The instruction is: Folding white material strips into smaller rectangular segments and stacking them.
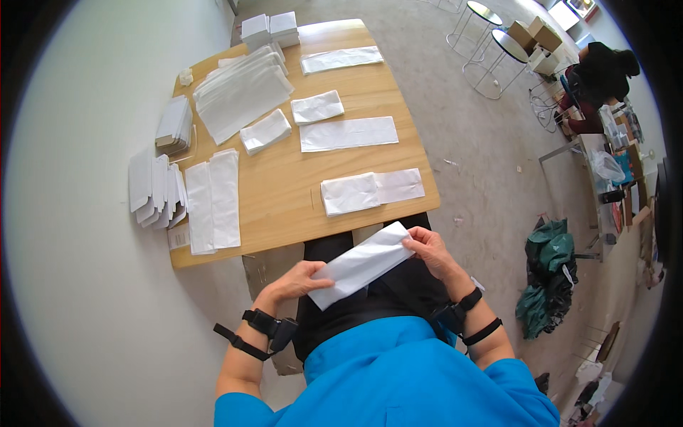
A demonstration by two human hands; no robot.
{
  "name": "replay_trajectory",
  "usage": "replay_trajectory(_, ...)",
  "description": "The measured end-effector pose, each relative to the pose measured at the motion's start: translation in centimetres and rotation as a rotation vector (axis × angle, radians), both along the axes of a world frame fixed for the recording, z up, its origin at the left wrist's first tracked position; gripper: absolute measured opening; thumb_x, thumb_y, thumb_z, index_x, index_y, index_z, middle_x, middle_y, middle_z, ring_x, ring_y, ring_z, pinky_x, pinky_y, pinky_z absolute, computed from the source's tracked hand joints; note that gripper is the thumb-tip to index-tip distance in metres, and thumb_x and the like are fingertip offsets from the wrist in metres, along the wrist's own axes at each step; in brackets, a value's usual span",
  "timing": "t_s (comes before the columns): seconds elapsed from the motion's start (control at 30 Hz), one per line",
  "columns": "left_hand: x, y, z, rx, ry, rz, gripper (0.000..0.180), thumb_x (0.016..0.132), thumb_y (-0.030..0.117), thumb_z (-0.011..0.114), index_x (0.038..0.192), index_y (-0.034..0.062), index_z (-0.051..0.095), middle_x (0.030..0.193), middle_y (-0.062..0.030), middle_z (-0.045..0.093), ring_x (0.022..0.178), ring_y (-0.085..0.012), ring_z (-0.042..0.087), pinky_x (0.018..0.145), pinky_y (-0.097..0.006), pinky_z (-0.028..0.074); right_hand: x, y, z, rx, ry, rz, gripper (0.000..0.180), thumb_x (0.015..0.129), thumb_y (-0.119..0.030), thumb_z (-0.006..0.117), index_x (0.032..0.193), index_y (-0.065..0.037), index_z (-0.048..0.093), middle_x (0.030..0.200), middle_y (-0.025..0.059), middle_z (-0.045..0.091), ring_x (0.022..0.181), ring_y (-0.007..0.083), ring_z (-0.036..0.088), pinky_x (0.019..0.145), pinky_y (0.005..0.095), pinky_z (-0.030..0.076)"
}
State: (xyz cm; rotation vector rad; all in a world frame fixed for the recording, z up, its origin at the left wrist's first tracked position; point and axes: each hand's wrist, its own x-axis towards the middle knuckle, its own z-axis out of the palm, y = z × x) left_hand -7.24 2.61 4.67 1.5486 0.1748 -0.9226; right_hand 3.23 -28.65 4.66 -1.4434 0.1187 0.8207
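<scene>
A long folded strip of thin white paper-like sheet [361, 267] is stretched at a slant above my lap, just off the near edge of the wooden table [277, 192]. My left hand [299, 280] pinches its lower left end, thumb on top. The upper right end is gripped by my right hand [429, 249] between thumb and fingers. On the table just beyond lies a folded white stack [348, 193], with a flatter strip [400, 185] reaching out from under its right side. Farther up are a long white strip [348, 134] and two short folded bundles [316, 107].
Fanned white sheets [242, 99], boxes [269, 30] and flat white cartons [158, 188] fill the table's far and left sides, by the wall. On the floor at right sit dark green bags [548, 277]. Round stools [509, 46] and a bent-over person [601, 78] are farther off.
</scene>
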Motion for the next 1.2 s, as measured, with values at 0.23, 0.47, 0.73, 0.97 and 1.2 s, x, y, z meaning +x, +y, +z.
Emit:
replay_trajectory(0.23,-0.1,4.0,0.9,-0.020,0.004,0.340,0.019,0.084,0.017,0.070,0.099,0.0061,0.065,0.089,0.0025,0.063,0.082,-0.0069,0.056,0.076,-0.023,0.045,0.8,0.8,-0.2,0.067,0.051,-0.035,0.019,0.086,-0.022,0.065,0.095,-0.005,0.064,0.086,-0.0012,0.062,0.077,0.0060,0.055,0.068,0.0218,0.047)
replay_trajectory(0.47,3.2,7.9,-0.9,0.049,-0.247,0.820,0.017,0.088,0.017,0.065,0.100,0.0048,0.063,0.092,0.0004,0.064,0.081,-0.0063,0.059,0.072,-0.021,0.047,5.0,5.4,-1.0,-0.152,-0.302,0.008,0.021,0.085,-0.020,0.064,0.090,0.001,0.066,0.075,-0.0006,0.063,0.067,0.0057,0.055,0.061,0.0238,0.046)
replay_trajectory(0.73,7.6,8.4,-3.9,0.193,-0.378,0.913,0.016,0.089,0.016,0.063,0.097,0.0025,0.063,0.087,0.0016,0.063,0.077,-0.0044,0.055,0.069,-0.019,0.044,8.8,8.6,-3.6,-0.431,-0.455,-0.145,0.022,0.073,-0.022,0.070,0.082,-0.001,0.069,0.071,0.0065,0.068,0.064,0.0128,0.062,0.062,0.0270,0.050)
replay_trajectory(0.97,8.2,8.5,-6.0,0.401,-0.404,0.858,0.018,0.088,0.018,0.065,0.092,-0.0003,0.063,0.072,0.0045,0.056,0.063,-0.0027,0.047,0.055,-0.019,0.038,9.5,9.3,-4.1,-0.567,-0.570,-0.159,0.020,0.069,-0.019,0.071,0.073,-0.002,0.064,0.067,0.0100,0.065,0.063,0.0213,0.063,0.062,0.0323,0.051)
replay_trajectory(1.2,8.4,7.3,-5.8,0.525,-0.494,0.821,0.018,0.087,0.017,0.065,0.090,-0.0008,0.063,0.064,0.0056,0.053,0.058,-0.0030,0.044,0.051,-0.020,0.036,9.9,9.3,-4.8,-0.620,-0.583,-0.126,0.019,0.069,-0.019,0.071,0.071,-0.002,0.063,0.067,0.0117,0.064,0.064,0.0241,0.063,0.063,0.0345,0.051)
